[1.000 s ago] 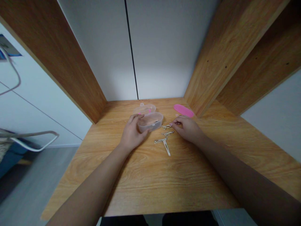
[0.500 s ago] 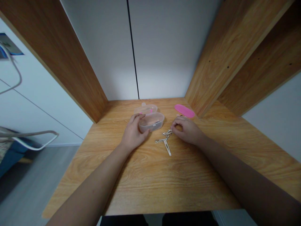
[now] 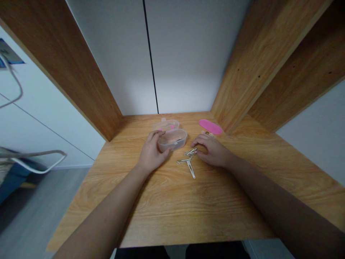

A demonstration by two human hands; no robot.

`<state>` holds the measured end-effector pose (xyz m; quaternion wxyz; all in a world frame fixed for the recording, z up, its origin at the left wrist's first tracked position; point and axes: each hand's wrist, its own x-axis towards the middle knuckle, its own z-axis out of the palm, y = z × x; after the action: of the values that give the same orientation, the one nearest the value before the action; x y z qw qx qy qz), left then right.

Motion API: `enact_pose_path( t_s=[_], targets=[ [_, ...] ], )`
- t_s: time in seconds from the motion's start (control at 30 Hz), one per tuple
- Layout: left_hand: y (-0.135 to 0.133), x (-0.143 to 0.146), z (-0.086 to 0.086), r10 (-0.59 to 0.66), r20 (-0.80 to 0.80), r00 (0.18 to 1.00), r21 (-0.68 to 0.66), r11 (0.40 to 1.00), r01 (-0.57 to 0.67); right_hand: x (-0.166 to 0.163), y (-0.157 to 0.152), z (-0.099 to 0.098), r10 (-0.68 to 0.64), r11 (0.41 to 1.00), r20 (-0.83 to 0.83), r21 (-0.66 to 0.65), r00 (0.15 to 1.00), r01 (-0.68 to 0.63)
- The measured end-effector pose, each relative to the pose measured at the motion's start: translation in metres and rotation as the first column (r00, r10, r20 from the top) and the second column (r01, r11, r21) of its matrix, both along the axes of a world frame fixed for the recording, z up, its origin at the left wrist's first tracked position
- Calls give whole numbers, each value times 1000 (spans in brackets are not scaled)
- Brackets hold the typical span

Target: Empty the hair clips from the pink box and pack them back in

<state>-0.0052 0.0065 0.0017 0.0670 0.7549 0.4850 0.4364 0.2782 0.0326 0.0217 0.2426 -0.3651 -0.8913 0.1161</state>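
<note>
My left hand (image 3: 152,154) grips the left end of a clear plastic box (image 3: 178,145), fingers behind and thumb in front. The box's lid (image 3: 172,124) is hinged open toward the wall, and a small dark item shows inside the box. My right hand (image 3: 214,151) has its thumb and fingers apart, with nothing seen between them. It rests just right of a small heap of silver hair clips (image 3: 190,153). Nearer to me, another silver hair clip (image 3: 191,169) points toward the table's front edge, touching or almost touching one lying crosswise (image 3: 183,161).
A pink oval plate (image 3: 210,126) lies at the back right, with several small ring-like bits (image 3: 208,133) in front of it. Wooden panels (image 3: 237,79) rise on both sides of the wooden table (image 3: 161,208). A white wall (image 3: 183,72) closes the back.
My right hand's thumb and fingertips, pinched together over the hair clips before, have spread apart. The small bits before the pink plate show more now. My left hand keeps its hold on the box.
</note>
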Motion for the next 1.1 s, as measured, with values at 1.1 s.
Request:
enact_pose_path(
  t_s=[1.1],
  targets=[
    [0, 1, -1, -9, -2, 1000, 13, 1000, 9, -4, 0, -4, 52, 999, -79, 10, 995, -51]
  ],
)
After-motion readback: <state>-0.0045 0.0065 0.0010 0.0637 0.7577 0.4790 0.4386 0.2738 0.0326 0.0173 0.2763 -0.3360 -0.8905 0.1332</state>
